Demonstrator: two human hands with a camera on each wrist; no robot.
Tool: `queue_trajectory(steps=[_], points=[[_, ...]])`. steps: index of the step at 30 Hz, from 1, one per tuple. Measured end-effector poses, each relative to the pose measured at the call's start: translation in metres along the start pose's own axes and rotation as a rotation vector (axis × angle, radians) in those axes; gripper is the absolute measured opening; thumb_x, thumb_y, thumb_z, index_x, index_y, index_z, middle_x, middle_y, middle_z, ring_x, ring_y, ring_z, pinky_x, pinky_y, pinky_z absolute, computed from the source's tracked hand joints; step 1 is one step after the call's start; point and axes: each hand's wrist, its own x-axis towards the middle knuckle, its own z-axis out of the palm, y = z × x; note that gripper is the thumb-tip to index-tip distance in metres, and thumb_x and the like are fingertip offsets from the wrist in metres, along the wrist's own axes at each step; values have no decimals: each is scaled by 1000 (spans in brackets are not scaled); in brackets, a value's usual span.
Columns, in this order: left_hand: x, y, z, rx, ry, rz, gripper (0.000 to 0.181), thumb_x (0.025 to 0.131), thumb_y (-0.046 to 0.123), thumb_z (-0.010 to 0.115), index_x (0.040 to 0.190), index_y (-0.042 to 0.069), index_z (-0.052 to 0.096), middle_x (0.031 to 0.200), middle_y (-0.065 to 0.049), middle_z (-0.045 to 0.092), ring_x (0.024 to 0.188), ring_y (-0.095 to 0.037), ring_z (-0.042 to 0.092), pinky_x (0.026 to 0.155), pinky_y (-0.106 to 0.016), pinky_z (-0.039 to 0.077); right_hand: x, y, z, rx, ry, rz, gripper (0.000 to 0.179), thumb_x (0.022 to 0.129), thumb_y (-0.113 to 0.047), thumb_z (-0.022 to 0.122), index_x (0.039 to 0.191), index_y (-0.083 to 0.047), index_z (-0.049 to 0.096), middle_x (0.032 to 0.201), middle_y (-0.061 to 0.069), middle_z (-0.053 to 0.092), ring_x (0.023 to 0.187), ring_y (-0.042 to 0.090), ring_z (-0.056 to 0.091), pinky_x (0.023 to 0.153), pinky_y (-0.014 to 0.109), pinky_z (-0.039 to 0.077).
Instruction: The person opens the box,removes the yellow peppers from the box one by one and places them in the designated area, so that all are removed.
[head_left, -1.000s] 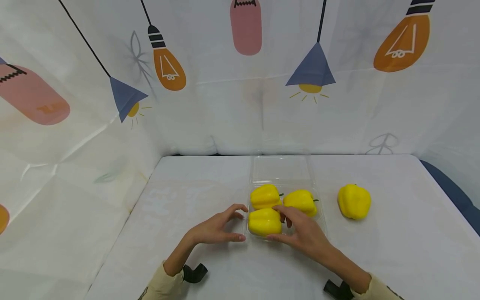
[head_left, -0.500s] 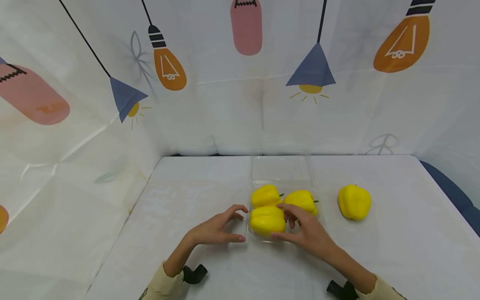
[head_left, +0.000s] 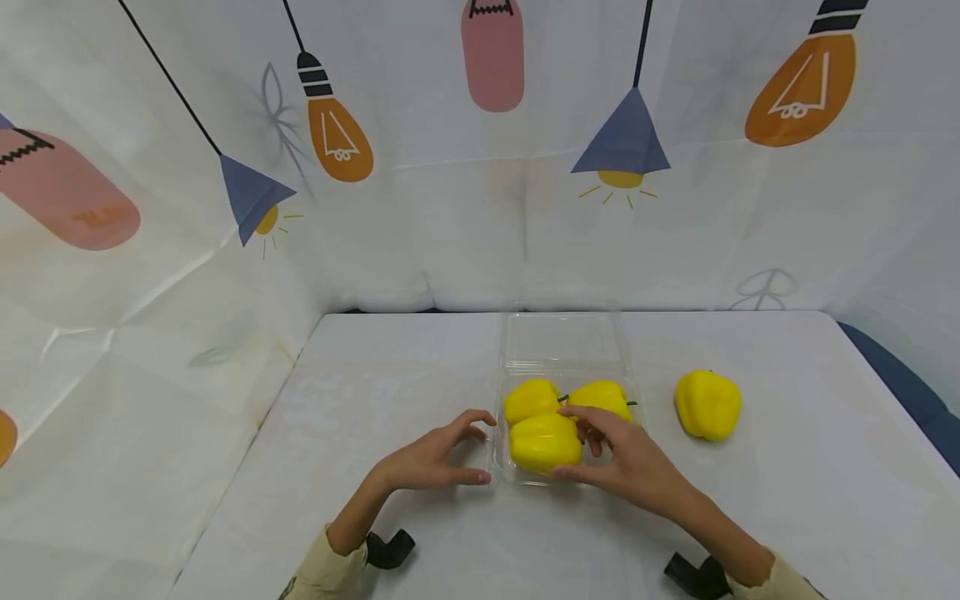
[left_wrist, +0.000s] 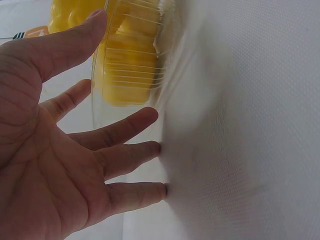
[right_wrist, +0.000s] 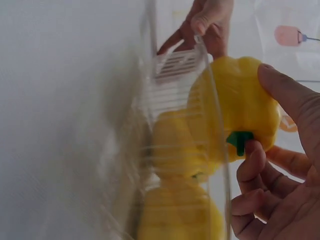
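Observation:
My right hand grips a yellow bell pepper between thumb and fingers, at the near side of a clear plastic clamshell box. In the right wrist view this pepper is raised to rim height, its green stem by my fingers. Two more yellow bell peppers, one at the back left and one at the back right, lie in the box. My left hand stays at the box's left side, fingers spread and thumb tip close to the rim, as the left wrist view shows.
Another yellow bell pepper sits on the white table, right of the box. The box's lid stands open toward the back. A white curtain printed with lamps hangs behind and to the left of the table.
My right hand has raised the near bell pepper and shifted it to the right. The back left pepper has slid slightly toward me. My left hand has stayed in place.

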Motion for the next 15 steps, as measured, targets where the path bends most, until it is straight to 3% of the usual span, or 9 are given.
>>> queue_trajectory(steps=[15], points=[[-1, 2, 0, 15, 5, 7, 73, 82, 43, 71, 138, 26, 29, 127, 0, 56, 125, -17, 44, 104, -48, 33, -9, 3, -31, -96, -16, -19, 66, 68, -55, 76, 123, -25, 56, 83, -14, 52, 72, 5, 48, 61, 23, 43]])
